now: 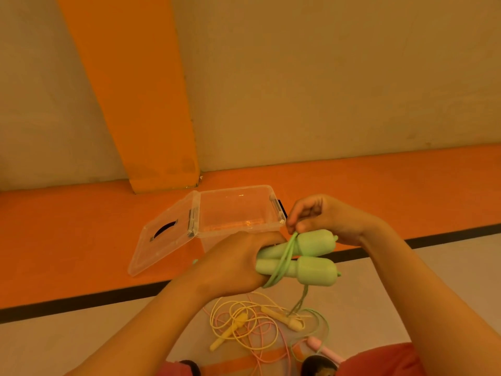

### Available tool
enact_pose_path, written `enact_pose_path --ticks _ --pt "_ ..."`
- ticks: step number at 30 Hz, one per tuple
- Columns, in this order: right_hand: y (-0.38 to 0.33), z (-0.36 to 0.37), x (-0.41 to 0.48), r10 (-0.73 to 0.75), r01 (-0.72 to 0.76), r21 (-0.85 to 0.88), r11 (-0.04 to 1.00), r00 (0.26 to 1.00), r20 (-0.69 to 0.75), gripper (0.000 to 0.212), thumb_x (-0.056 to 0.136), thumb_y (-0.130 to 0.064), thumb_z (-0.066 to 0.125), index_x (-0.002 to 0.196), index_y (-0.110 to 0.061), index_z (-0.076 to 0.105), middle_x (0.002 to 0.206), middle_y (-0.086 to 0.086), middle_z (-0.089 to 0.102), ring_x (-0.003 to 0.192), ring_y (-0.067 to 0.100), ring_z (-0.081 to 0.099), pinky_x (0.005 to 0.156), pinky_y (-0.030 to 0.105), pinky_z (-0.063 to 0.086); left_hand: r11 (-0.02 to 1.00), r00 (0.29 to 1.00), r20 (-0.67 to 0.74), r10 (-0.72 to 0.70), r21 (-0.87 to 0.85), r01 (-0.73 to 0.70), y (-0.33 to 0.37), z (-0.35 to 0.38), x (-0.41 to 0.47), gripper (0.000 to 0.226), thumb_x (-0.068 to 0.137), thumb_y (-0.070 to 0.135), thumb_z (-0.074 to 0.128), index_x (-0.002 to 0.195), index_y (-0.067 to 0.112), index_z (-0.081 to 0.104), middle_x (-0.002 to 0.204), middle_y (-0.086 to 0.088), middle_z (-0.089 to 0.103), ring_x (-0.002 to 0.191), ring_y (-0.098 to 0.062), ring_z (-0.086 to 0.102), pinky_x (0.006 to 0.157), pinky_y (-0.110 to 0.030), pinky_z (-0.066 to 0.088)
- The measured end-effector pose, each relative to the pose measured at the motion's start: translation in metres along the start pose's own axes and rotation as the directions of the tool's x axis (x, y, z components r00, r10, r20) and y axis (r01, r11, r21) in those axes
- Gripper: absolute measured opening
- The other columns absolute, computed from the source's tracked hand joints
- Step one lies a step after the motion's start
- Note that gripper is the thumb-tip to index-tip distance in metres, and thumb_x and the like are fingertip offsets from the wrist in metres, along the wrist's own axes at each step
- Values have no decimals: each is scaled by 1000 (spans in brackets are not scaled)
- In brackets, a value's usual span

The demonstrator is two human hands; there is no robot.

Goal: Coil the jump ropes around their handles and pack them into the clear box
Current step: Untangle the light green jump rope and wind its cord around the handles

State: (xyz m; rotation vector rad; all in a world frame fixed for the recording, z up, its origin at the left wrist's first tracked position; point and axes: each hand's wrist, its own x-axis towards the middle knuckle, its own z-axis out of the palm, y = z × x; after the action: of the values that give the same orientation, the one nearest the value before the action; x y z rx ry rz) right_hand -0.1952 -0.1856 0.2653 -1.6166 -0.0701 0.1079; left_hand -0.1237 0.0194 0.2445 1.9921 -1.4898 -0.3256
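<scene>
- While your left hand (pixel 235 263) grips the slim ends of two smooth pale-green plastic jump-rope handles (pixel 315 270), they lie side by side, long axes running left to right, bulbous ends pointing right.
- Your right hand (pixel 322 215) pinches the thin green cord (pixel 280 263) looped across both handles.
- The clear plastic box (pixel 238 210) sits open on the orange floor (pixel 67 240) just beyond, its lid (pixel 151 256) folded out leftward.
</scene>
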Motion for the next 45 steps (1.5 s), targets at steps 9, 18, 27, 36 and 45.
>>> enact_pose_path --ticks 9,18,27,36,45 --pt "1 2 -2 -128 139 100 985 986 -107 23 53 -21 87 72 -17 75 73 -1 72 65 7 66 58 18 52 983 965 -242 98 176 -56 11 13 -4 77 76 30 67 126 54 14 99 9 67 82 -26 65 54 -32 38" --pt "14 -2 -9 -81 28 -220 975 968 -237 26 77 -2 63 61 -20 71 61 -4 65 57 5 57 55 19 47 993 951 -303 61 119 -25 5 5 -4 78 71 28 60 131 61 22 112 16 66 90 -12 62 61 -23 43" --pt "19 -10 -11 -100 -137 -520 843 910 -403 18 86 -31 64 73 -18 68 51 -4 52 48 8 44 50 23 38 990 823 -551 -142 -89 111 -27 -13 -3 59 75 8 63 114 49 45 87 10 67 73 -19 61 60 -45 50" --pt "20 14 -1 -423 -78 -898 433 862 -279 6 86 -36 64 89 -31 65 64 -10 55 56 7 48 51 30 37 917 740 -580 -342 -34 397 -46 -10 4 58 77 8 58 122 41 44 88 -4 63 81 -35 58 58 -43 48" --pt "12 41 7 -564 210 -938 276 826 19 18 86 -31 59 87 -15 68 76 -9 53 68 -2 44 59 18 38 798 881 -411 -235 436 416 -27 9 8 52 87 22 55 134 36 37 101 -1 67 91 -27 62 60 -29 36"
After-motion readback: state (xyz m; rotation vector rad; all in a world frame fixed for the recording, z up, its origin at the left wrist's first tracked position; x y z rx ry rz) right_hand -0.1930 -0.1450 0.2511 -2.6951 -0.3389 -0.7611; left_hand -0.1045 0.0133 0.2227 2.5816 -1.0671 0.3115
